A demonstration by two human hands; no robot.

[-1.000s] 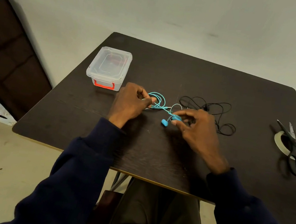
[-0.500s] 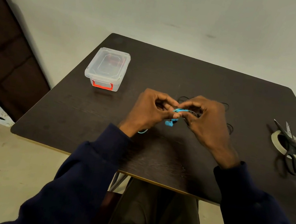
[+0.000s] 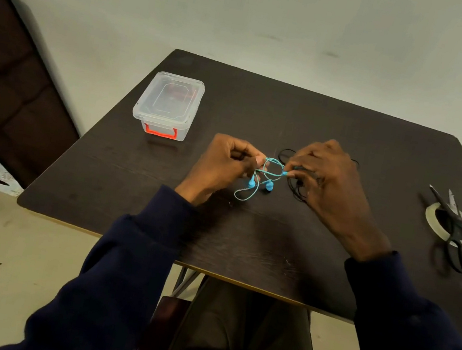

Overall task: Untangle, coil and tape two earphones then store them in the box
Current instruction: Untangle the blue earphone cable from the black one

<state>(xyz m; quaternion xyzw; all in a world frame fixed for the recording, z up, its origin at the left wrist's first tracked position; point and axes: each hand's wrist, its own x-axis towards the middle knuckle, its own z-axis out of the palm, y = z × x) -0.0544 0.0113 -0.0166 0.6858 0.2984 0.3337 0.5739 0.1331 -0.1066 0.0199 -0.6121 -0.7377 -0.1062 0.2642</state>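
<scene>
The blue earphones (image 3: 265,180) hang in loose loops between my two hands above the middle of the dark table (image 3: 244,237), both earbuds dangling low. My left hand (image 3: 225,165) pinches the cord at its left end. My right hand (image 3: 328,184) pinches the cord at its right end. The black earphones (image 3: 296,191) lie tangled on the table, mostly hidden under my right hand. A clear plastic box (image 3: 168,104) with its lid on and a red clasp stands at the back left of the table.
A roll of tape (image 3: 440,223) lies at the right edge of the table with black scissors (image 3: 456,234) across it. A dark cabinet (image 3: 12,79) stands to the left on the floor. My lap and a chair edge show below the table's near edge.
My hands have drawn apart from where they met half a second ago, stretching the blue cord between them. The earbuds now hang lower in open loops.
</scene>
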